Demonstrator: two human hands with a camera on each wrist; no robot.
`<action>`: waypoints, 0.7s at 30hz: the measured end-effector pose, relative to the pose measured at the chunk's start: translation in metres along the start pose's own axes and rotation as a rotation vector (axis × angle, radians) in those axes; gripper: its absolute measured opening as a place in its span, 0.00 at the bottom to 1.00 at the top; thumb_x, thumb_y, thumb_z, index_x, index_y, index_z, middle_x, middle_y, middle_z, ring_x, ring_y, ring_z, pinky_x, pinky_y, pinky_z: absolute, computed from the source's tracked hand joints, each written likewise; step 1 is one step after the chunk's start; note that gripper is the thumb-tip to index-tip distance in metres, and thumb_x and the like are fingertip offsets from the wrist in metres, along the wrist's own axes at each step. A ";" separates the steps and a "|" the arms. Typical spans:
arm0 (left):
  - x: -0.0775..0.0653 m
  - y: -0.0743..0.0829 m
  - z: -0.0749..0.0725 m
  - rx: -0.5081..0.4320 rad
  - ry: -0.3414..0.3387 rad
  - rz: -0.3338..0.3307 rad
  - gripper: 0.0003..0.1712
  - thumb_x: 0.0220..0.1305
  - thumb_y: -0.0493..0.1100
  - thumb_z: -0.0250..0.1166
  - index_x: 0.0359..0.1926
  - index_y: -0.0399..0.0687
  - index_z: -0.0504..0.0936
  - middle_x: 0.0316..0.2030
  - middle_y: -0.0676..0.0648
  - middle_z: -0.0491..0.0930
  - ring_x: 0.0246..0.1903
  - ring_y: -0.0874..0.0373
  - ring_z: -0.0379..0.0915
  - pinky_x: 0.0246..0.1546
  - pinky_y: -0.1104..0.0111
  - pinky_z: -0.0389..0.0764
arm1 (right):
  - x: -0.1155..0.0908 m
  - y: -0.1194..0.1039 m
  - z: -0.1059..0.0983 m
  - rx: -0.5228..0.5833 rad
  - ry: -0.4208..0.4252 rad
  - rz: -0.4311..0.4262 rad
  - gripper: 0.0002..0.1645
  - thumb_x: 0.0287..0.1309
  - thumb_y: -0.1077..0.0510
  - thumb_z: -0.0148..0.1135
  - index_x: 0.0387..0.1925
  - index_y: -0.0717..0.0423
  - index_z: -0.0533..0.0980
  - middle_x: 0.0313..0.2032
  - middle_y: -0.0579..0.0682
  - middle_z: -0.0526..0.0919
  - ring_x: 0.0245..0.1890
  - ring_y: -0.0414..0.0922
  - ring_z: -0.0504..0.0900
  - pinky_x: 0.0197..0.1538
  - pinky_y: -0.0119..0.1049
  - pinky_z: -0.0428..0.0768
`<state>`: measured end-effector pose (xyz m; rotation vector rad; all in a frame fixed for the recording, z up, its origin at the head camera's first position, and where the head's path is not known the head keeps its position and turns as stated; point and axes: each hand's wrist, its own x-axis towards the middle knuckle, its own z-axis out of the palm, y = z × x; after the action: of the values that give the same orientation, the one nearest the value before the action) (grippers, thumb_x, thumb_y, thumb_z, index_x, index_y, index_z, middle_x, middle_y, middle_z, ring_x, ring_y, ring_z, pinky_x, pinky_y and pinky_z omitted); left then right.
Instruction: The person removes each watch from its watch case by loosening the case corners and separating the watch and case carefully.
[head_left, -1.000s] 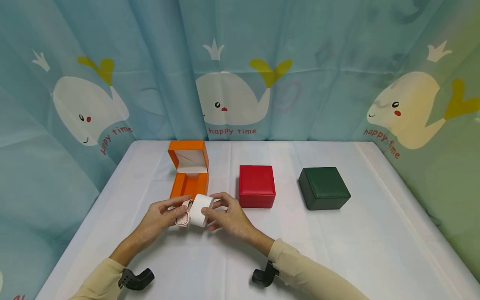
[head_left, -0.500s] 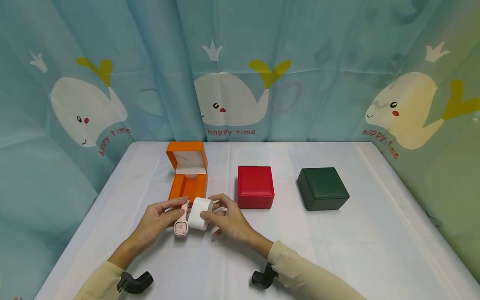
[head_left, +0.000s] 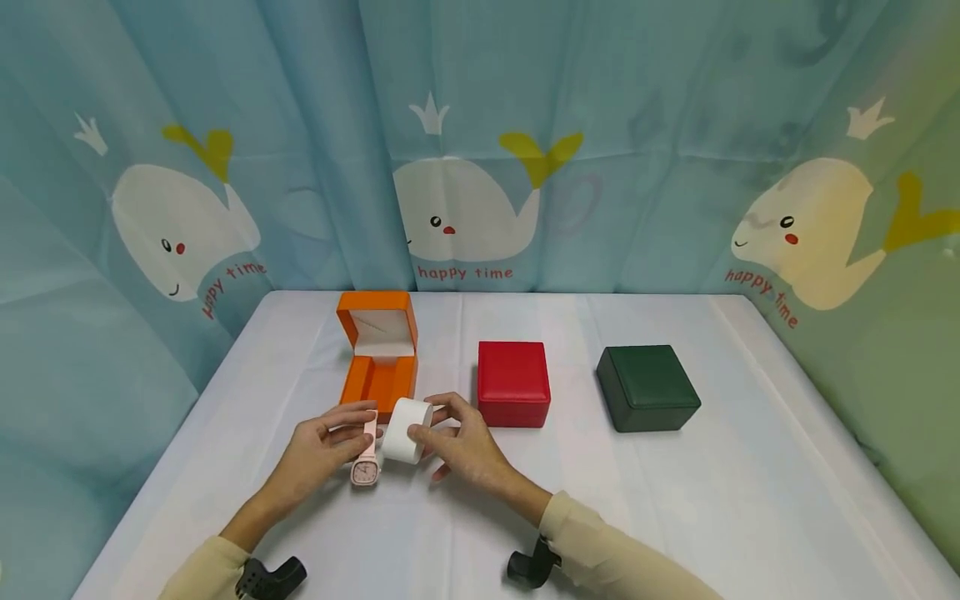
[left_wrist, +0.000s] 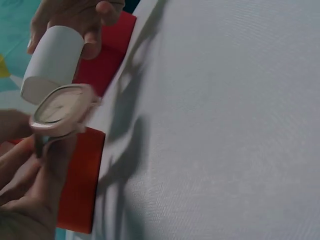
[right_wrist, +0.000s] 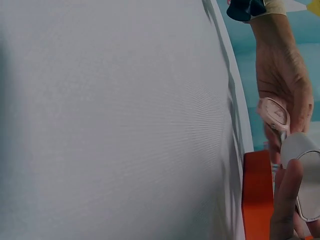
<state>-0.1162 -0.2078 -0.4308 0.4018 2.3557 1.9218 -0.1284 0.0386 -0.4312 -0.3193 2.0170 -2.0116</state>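
Note:
A pink wristwatch with a squarish face hangs by its strap from my left hand, which pinches the strap between thumb and fingers. Beside it, my right hand holds a white cylinder-shaped watch cushion, thumb on its side. In the left wrist view the watch case overlaps the lower end of the cushion; whether they touch I cannot tell. Just beyond both hands stands an orange watch box, lid raised, with a white lid lining and no cushion inside.
A closed red box stands right of the orange one, near my right fingers. Farther right is a closed dark green box. All stand on a white-covered table; a blue whale-print curtain hangs behind.
The watch has dropped lower from my left fingers and turned, so its dial now faces the head camera. My right hand's cushion has shifted slightly right, and the head view has tilted a little.

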 end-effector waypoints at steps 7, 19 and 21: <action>-0.002 0.000 -0.007 0.028 -0.001 0.169 0.19 0.66 0.29 0.67 0.56 0.26 0.80 0.62 0.32 0.73 0.55 0.59 0.78 0.49 0.69 0.80 | -0.002 0.002 0.000 0.010 -0.007 -0.029 0.28 0.63 0.56 0.69 0.61 0.59 0.71 0.43 0.54 0.77 0.33 0.50 0.87 0.24 0.43 0.84; -0.011 -0.012 0.000 0.229 -0.163 0.184 0.19 0.65 0.33 0.70 0.56 0.37 0.83 0.59 0.38 0.77 0.55 0.55 0.77 0.53 0.68 0.79 | -0.005 0.004 0.004 -0.004 -0.018 -0.021 0.28 0.63 0.56 0.69 0.61 0.59 0.71 0.43 0.54 0.77 0.33 0.49 0.86 0.23 0.40 0.84; -0.010 -0.013 0.001 0.242 -0.155 0.178 0.19 0.65 0.33 0.70 0.56 0.37 0.83 0.60 0.39 0.76 0.56 0.52 0.76 0.53 0.67 0.79 | -0.005 0.003 0.005 -0.006 -0.018 -0.023 0.27 0.63 0.56 0.69 0.60 0.59 0.71 0.43 0.54 0.77 0.33 0.49 0.86 0.23 0.40 0.83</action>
<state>-0.1085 -0.2121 -0.4447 0.7728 2.5285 1.6020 -0.1217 0.0354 -0.4339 -0.3621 2.0177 -2.0091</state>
